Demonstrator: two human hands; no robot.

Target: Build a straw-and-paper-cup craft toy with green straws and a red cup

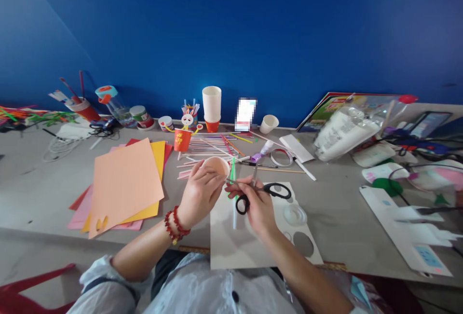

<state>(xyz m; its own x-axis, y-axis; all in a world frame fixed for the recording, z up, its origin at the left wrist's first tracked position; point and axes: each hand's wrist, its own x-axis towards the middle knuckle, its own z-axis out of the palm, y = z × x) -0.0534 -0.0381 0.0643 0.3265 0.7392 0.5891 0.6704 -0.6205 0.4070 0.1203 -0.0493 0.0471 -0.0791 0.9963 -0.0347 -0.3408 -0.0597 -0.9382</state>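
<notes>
My left hand (204, 189), with red bead bracelets at the wrist, has its fingers closed over the near side of a paper cup (217, 163). The cup's round end faces up and looks peach-coloured; part of it is hidden by the fingers. In my right hand (258, 205) is a pair of scissors (280, 190) with black handles. Its blades are spread, and one points left toward the cup's edge; whether it touches is unclear. Bright green strips (233, 167) stand just behind, between the hands. Beneath lies a white sheet (246, 251) with round cut-outs.
A clear tape roll (295, 214) sits on the sheet. Coloured paper (126, 179) is stacked at left. Behind are a red rabbit cup (183, 139), stacked white cups (211, 104), scattered sticks (206, 146) and a phone (246, 114). A power strip (401, 237) lies at right.
</notes>
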